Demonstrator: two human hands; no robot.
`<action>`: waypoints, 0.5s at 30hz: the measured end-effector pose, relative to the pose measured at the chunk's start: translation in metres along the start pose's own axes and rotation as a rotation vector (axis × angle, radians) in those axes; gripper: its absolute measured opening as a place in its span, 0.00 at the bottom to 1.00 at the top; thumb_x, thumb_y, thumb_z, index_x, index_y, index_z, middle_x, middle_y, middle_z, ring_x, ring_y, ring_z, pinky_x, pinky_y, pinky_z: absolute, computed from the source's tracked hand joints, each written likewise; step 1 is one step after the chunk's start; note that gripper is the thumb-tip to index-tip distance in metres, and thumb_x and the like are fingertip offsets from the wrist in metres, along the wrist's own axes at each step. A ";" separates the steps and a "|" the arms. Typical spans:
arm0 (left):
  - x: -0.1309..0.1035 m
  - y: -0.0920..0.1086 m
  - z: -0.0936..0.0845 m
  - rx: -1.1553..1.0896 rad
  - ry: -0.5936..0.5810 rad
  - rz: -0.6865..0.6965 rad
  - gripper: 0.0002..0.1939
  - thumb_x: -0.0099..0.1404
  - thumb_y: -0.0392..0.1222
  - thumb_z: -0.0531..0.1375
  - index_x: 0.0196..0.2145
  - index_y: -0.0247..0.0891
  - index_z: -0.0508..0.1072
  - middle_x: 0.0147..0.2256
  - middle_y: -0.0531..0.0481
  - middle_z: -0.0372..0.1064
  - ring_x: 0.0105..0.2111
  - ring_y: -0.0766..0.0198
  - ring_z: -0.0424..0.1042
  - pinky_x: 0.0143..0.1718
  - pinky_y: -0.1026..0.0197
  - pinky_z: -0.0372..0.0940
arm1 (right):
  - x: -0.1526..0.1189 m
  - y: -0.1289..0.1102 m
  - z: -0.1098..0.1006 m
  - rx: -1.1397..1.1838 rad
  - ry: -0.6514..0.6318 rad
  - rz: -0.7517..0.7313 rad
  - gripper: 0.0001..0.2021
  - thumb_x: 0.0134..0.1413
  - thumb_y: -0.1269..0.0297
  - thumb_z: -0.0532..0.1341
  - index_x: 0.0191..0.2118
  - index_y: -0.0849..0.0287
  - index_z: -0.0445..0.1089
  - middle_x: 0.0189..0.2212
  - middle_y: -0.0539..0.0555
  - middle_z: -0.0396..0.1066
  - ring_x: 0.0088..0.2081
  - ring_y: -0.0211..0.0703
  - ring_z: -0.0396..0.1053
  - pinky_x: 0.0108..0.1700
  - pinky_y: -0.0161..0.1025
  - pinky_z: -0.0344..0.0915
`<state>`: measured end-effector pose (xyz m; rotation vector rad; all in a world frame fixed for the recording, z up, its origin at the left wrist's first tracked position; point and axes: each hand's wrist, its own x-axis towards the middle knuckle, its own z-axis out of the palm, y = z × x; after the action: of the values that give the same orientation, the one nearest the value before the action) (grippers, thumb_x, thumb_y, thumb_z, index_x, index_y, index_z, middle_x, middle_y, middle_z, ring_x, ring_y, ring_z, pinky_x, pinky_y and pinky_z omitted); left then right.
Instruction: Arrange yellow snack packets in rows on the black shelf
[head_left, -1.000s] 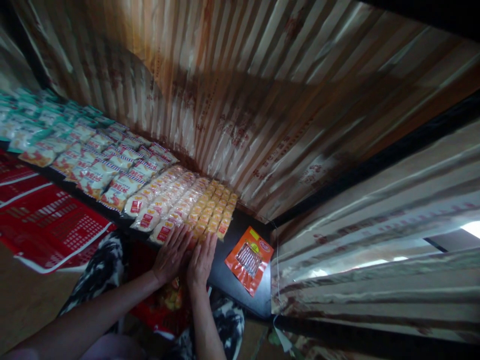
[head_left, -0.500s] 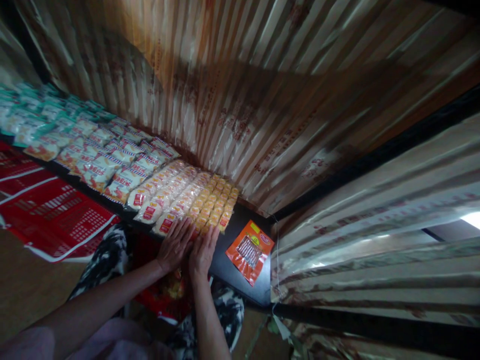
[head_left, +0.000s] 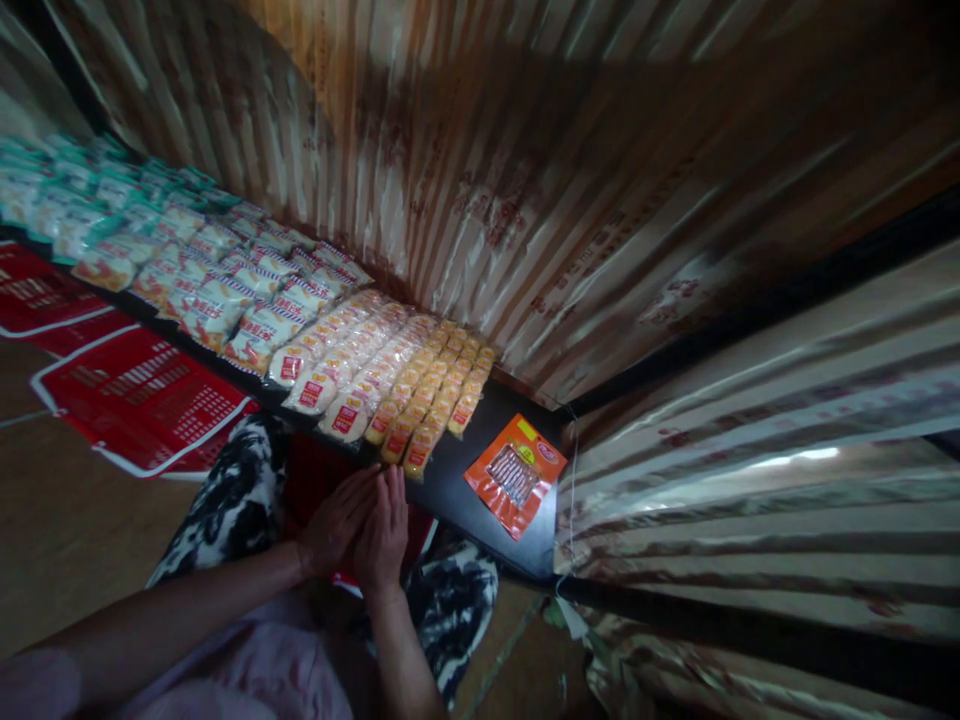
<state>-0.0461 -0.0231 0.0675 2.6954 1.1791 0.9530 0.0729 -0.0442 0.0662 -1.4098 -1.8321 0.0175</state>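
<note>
My left hand [head_left: 343,518] and my right hand [head_left: 384,528] lie side by side just off the front edge of the black shelf [head_left: 450,500]. Their fingers are stretched out, and I see nothing held; the palms are hidden. Nearest the fingertips are rows of small yellow wrapped snacks [head_left: 420,443], overlapping toward the back. Left of them run rows of round, pale rice crackers [head_left: 349,415] in clear wrappers with red labels. An orange packet [head_left: 516,476] with a clear window lies flat on the shelf, right of the hands.
White snack bags [head_left: 262,330] and green-topped bags [head_left: 82,225] fill the shelf's left side. Red printed bags [head_left: 161,400] hang at the front left. Pleated plastic sheeting [head_left: 480,200] covers the back, and a dark bar [head_left: 675,345] borders the right. My patterned trouser legs [head_left: 225,500] are below.
Both hands have drawn back from the yellow snacks toward my body, uncovering their front ends. The view has shifted slightly, while the packets on the shelf appear unmoved otherwise.
</note>
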 end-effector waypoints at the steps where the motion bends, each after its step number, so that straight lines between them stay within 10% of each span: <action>1: -0.007 0.000 0.001 -0.022 -0.017 -0.003 0.27 0.67 0.35 0.44 0.64 0.33 0.48 0.58 0.41 0.61 0.60 0.61 0.55 0.58 0.54 0.59 | -0.008 0.000 0.001 0.001 -0.014 -0.014 0.26 0.61 0.75 0.44 0.65 0.57 0.47 0.60 0.63 0.57 0.64 0.49 0.50 0.55 0.52 0.63; 8: -0.032 -0.004 0.020 -0.169 -0.337 -0.120 0.24 0.62 0.33 0.47 0.56 0.32 0.62 0.52 0.38 0.66 0.54 0.56 0.63 0.58 0.49 0.58 | -0.049 0.013 0.022 0.031 -0.196 0.053 0.25 0.58 0.75 0.45 0.61 0.62 0.56 0.57 0.63 0.63 0.61 0.46 0.56 0.56 0.50 0.62; 15: -0.024 -0.016 0.047 -0.481 -0.684 -0.716 0.13 0.60 0.36 0.52 0.40 0.39 0.73 0.43 0.45 0.73 0.48 0.56 0.68 0.52 0.55 0.59 | -0.062 0.038 0.059 0.015 -0.519 0.415 0.25 0.54 0.76 0.50 0.59 0.66 0.59 0.56 0.66 0.63 0.59 0.50 0.60 0.56 0.48 0.61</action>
<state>-0.0428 -0.0193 0.0122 1.7504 1.3429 0.1442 0.0715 -0.0544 -0.0264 -1.8757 -1.8869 0.6608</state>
